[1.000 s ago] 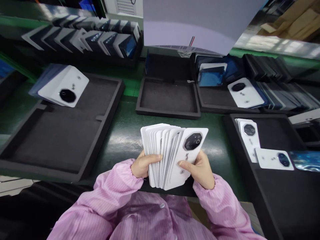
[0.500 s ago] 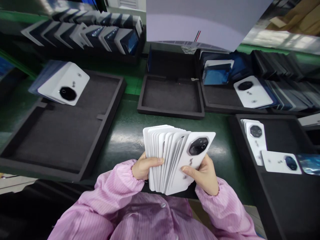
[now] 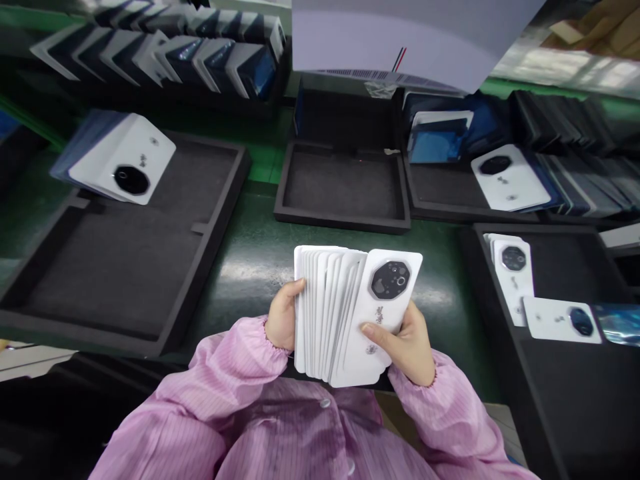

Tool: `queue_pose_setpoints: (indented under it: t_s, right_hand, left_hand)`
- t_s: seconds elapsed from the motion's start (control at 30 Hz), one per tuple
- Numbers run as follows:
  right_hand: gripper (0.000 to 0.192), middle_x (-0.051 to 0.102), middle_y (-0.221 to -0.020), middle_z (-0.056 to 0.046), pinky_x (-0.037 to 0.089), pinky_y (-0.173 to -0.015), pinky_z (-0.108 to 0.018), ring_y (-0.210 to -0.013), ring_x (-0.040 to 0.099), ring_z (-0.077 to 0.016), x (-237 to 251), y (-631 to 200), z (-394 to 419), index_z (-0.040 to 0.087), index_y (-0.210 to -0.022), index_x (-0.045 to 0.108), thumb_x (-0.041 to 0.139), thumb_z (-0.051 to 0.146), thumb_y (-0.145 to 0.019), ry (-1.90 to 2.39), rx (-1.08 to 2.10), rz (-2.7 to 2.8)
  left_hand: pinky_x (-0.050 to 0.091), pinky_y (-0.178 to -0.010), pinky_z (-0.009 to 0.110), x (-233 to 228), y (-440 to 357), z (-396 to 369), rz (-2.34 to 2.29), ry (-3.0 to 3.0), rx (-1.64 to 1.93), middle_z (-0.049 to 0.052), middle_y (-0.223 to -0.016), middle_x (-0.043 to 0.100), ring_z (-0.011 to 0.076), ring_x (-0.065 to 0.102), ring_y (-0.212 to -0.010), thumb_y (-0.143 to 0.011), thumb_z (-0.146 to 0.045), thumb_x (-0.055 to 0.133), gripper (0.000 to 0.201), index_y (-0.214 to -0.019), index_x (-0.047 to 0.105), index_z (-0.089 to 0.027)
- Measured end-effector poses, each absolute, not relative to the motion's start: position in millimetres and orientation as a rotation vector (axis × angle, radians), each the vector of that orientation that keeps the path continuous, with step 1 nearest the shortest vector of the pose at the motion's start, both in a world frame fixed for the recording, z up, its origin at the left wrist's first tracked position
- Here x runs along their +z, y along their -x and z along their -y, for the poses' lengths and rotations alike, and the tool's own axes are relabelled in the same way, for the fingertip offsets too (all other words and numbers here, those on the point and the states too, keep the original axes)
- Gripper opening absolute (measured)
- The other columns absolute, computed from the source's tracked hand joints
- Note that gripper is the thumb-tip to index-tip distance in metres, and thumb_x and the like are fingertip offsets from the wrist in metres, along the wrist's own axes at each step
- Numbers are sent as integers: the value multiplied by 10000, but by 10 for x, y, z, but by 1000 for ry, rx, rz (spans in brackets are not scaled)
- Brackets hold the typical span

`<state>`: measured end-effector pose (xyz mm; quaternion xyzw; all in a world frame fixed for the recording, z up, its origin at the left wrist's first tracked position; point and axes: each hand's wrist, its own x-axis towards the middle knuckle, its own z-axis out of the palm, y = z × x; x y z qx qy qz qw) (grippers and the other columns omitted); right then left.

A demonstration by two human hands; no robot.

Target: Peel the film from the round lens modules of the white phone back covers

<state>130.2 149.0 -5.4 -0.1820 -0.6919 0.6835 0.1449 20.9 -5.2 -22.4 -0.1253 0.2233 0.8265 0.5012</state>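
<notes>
Two hands hold a fat stack of white phone backs [image 3: 345,313] up on its edge, just above the green surface [image 3: 250,267] and close to the pink coat. The left hand [image 3: 281,319] is clenched on the left side of the stack, with fingertips curled over its edge. The right hand [image 3: 406,341] grasps the right side, and its thumb rests on the front piece, the one with the dark camera ring [image 3: 390,280] facing up. The pieces are fanned out a little, like cards.

Some work looks done. A few white backs lean in the black tray on the right [image 3: 560,373], and one lies flat there. Another white back [image 3: 123,167] lies on a pile at the far corner of the big black tray on the left [image 3: 125,267].

A lot looks left. The stack in the hands is thick, and none of it has been set down. The small black tray [image 3: 343,197] in the middle holds nothing. More dark and white pieces stand in rows [image 3: 165,60] at the back
</notes>
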Motion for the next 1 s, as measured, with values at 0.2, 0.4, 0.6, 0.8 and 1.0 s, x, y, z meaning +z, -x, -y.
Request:
queue_pose_setpoints:
  t_s: [0.2, 0.4, 0.6, 0.8, 1.0]
  right_hand:
    - [370, 727, -847, -27, 594, -589, -276, -703, 694, -196, -64, -1302, -1492, 210, -950, 614, 821, 268, -649, 470, 1798, 2085]
    - [381, 726, -848, -39, 595, -575, -308, -709, 689, -217, -39, -1290, -1494, 211, -940, 611, 816, 356, -653, 467, 1738, 2124]
    - [400, 723, -843, -45, 594, -589, -316, -712, 685, -217, -29, -1291, -1492, 206, -943, 604, 815, 386, -655, 454, 1713, 2132]
    - [407, 728, -886, -43, 602, -621, -303, -746, 697, -212, -48, -1302, -1490, 208, -972, 606, 824, 333, -652, 436, 1778, 2094]
    - [413, 730, -861, -58, 608, -603, -321, -717, 696, -222, -45, -1301, -1493, 195, -958, 615, 820, 385, -654, 449, 1759, 2115]
  left_hand:
    - [435, -979, 485, -193, -239, 74, -593, 225, 1974, 106, -908, 738, 391, 576, -1132, -643, -450, 666, 349, -801, 678, -139]
    - [456, -954, 484, -207, -270, 74, -628, 164, 1945, 107, -931, 735, 394, 577, -1131, -638, -460, 648, 403, -883, 671, -141]
    - [457, -950, 488, -208, -285, 93, -649, 146, 1950, 110, -929, 734, 394, 584, -1120, -650, -436, 620, 398, -910, 666, -137]
    - [454, -952, 499, -215, -292, 102, -623, 171, 1960, 103, -929, 736, 396, 584, -1118, -644, -432, 619, 370, -868, 674, -143]
    - [457, -959, 497, -183, -310, 110, -645, 117, 1944, 109, -888, 738, 401, 583, -1123, -657, -467, 649, 355, -806, 679, -146]
